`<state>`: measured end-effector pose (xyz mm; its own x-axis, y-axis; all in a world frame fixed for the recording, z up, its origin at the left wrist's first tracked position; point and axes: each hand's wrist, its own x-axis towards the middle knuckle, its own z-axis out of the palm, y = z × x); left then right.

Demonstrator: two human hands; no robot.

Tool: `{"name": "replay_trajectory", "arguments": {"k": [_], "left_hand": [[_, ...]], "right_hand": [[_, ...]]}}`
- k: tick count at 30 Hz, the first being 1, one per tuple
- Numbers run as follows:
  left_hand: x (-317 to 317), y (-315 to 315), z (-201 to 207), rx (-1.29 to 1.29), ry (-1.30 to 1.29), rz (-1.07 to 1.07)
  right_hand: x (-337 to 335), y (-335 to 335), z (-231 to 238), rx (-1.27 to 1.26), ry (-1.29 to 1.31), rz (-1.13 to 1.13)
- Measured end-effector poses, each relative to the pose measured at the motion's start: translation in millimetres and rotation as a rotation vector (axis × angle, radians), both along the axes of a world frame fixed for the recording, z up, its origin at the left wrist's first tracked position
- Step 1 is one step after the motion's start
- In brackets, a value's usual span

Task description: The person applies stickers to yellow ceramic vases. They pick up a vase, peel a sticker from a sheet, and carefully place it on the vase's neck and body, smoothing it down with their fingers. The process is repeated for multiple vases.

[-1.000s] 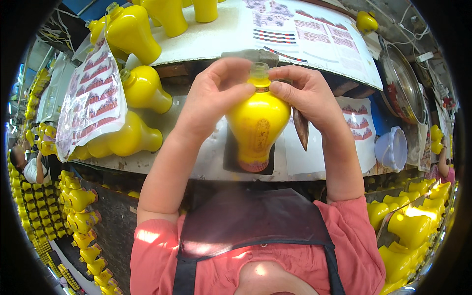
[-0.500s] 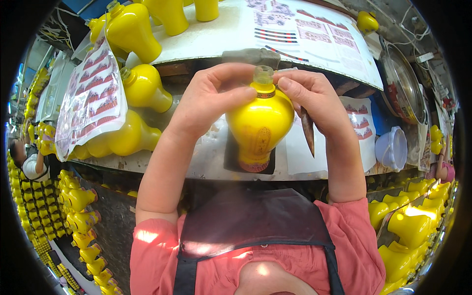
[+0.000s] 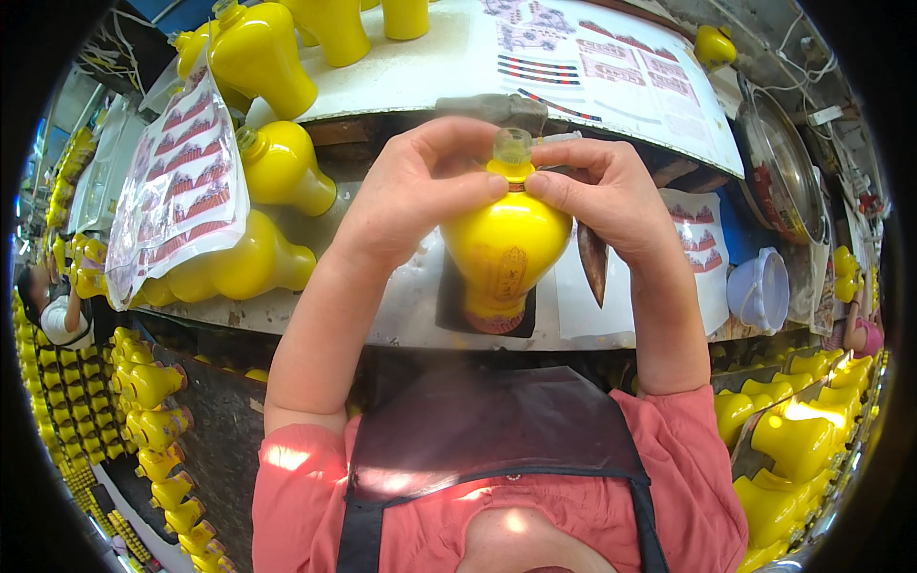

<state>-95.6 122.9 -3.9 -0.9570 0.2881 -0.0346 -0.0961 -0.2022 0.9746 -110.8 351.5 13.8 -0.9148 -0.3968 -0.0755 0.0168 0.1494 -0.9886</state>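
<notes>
A glossy yellow bottle point(image 3: 506, 244) with a clear glass mouth stands upright on a dark pad point(image 3: 451, 304) at the table's front. It bears a printed oval emblem and a patterned base rim. My left hand point(image 3: 425, 181) is closed round the left of its neck, thumb pressed on the narrow dark band there. On the opposite side, my right hand point(image 3: 607, 196) presses its thumb to the neck, index finger reaching behind the mouth. A brown, pointed, blade-like tool point(image 3: 592, 272) hangs point down from the curled right fingers; its upper end is hidden.
Several yellow bottles point(image 3: 287, 172) lie and stand at the left, beside a printed decal sheet point(image 3: 186, 181). More decal sheets point(image 3: 621, 67) lie on the raised white board behind. At the right are a pale bucket point(image 3: 759, 288) and a metal basin point(image 3: 788, 158). Rows of bottles flank me.
My right thumb has come down and left onto the neck band, and my left thumb has slid slightly right along it. The brown tool has shifted a little left with the right hand.
</notes>
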Motion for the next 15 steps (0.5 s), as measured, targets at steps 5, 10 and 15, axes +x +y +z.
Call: {"name": "replay_trajectory", "arguments": {"k": [5,10,15], "left_hand": [[-1.8,-1.0,-2.3,0.007,0.003,-0.010],[-1.0,-5.2,-3.9,0.036,0.005,-0.046],[-4.1,-15.5,-3.8,0.042,0.051,-0.087]], "right_hand": [[1.0,-2.4,7.8,0.072,-0.014,-0.024],[1.2,0.5,22.5,0.234,-0.045,0.019],[2.6,-5.8,17.5,0.162,-0.027,0.012]]}}
